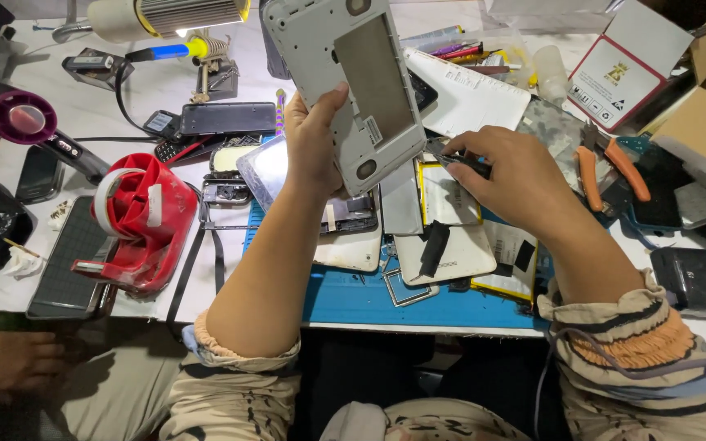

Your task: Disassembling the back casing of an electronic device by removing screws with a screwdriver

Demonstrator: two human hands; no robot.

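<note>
gripping the grey phone back shell (353, 82) with our left hand (314, 151), we have the thumb pressed on its inner face and the fingers wrapped behind its left edge, so the hand is clamped on it. the shell is lifted above the bench, inner side toward us, its long axis running from upper left to lower right, the end with the round holes lowest. our right hand (516, 175) is pinched together on thin dark tweezers (463, 162), whose tip points left toward the shell's lower corner; whether it touches we cannot tell.

under both hands lies a blue work mat (361, 298) on a white bench (100, 110), crowded with opened phones and a yellow-edged battery (449, 196). just beside the right wrist sit orange-handled pliers (606, 167). left of our forearm stands a red tape dispenser (145, 220), with a dark gridded pad (67, 261) next to it. farther back are a black phone (226, 118), a soldering iron with a blue and yellow grip (175, 51), and a lamp (173, 15). cardboard boxes (704, 106) fill the right edge.
</note>
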